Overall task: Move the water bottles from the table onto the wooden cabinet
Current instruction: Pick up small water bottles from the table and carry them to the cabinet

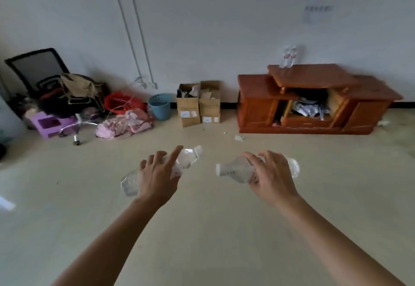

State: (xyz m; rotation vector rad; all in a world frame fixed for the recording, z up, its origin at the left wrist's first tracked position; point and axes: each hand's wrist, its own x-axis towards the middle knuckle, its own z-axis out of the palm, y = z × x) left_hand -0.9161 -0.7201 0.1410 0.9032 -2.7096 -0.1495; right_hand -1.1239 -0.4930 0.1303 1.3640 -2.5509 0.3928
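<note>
Our bare forearms reach out over the tiled floor (202,229), each hand carrying a clear water bottle. Our left hand (157,178) wraps the middle of the left bottle (188,157) with the forefinger lying straight along it and the cap aimed toward 1 o'clock. Our right hand (271,173) curls over the right bottle (233,170), held almost level with its cap pointing to 9 o'clock. We judge the sideways grips to be carrying holds, one bottle per hand to save a trip; both will need turning upright before they are set down.

At 1 o'clock, well apart from us against the white wall, stands the wooden cabinet (314,76). Two standing bottles (289,56) are touching on its raised top shelf, so the task looks partly done. The desk is out of view.

Between 12 and 9 o'clock along the wall lie cardboard boxes (197,103), a blue basket (160,106), a red bag (121,103), a heap of pink cloth (125,124), a purple stool (51,125) and a tipped office chair (38,70). None of it lies on our line to the cabinet; only a paper scrap (239,138) sits on the floor near its left end. Free shelf surface shows to the right of the standing pair.
</note>
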